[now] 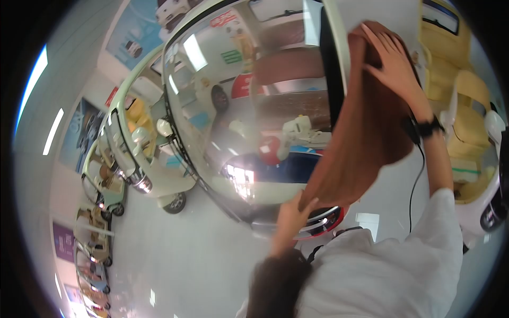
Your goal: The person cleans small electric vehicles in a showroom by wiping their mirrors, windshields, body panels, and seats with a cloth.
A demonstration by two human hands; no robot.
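A brown cloth (358, 132) hangs stretched between my two hands, in front of the side of a small pale-green vehicle (339, 32). My left hand (291, 214) grips the lower left corner of the cloth, low by the vehicle's front end. Higher up, my right hand (389, 58) holds the top edge, its fingers over the fabric and thumb on the near face. There is a black band on my right wrist. Part of the vehicle's side and front is hidden behind the cloth. The large clear windshield (222, 106) reflects bright lights.
More small vehicles stand about: a pale-green one (154, 175) on the left, several farther down the wall, and one with yellow seats (466, 127) at the right. A black cable (413, 196) hangs near my right arm. Grey floor (175, 254) spreads below.
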